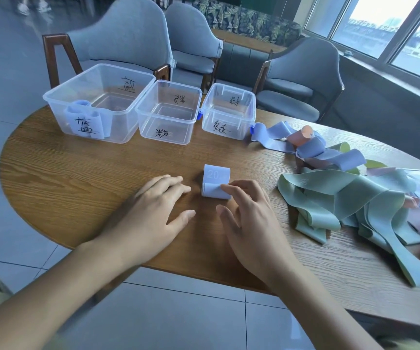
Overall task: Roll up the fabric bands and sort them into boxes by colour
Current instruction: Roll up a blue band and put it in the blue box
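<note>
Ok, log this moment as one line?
left hand open on table | right hand fingertips on blue band, part-rolled | blue rolls in left box

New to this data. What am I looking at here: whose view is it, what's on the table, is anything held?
There is no robot. A person wears a wide-angle camera on the head, looking forward and down at their bare hands, and this is the only view.

On the wooden table stand three clear boxes with handwritten labels. The big left box already holds pale blue rolls; the middle box and the right box look empty. To the right lies a loose pile of bands in green, blue and pink.

In the middle is a blue band, part rolled. The right hand touches the roll with its fingertips. The left hand rests flat on the table beside it, holding nothing.
</note>
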Tool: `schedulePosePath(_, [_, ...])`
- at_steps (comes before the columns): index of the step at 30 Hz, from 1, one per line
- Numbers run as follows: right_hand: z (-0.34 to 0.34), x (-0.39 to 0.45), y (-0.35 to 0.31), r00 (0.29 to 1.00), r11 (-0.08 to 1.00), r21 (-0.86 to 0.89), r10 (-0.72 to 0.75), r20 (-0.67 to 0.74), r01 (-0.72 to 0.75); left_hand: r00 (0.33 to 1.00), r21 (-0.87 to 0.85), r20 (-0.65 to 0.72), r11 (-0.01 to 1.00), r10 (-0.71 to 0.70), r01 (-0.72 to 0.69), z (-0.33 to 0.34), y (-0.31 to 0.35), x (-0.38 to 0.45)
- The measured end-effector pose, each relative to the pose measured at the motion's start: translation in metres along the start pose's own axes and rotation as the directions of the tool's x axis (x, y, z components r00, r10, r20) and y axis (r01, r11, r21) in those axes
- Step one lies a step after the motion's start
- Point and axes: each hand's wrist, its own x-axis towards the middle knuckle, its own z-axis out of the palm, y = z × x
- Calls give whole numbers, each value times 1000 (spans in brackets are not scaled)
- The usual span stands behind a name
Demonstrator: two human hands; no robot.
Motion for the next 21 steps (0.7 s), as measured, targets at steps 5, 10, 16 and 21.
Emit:
schedulePosePath(5, [0, 8, 3, 999, 999, -21, -33, -20, 32, 1000, 10, 4, 1000, -4, 4, 2, -1, -1])
schedulePosePath(10, [2, 17, 3, 1000, 998, -61, -28, -6, 28, 1000, 14, 4, 1000, -10, 10, 3, -1, -1])
schedulePosePath(16, [7, 27, 4, 998, 992, -120, -52, -30, 48, 1000, 16, 4, 1000, -17, 17, 4, -2, -3])
schedulePosePath(21, [8, 34, 4, 996, 982, -178, -74, -59, 62, 1000, 20, 4, 999, -26, 26, 3, 1, -3])
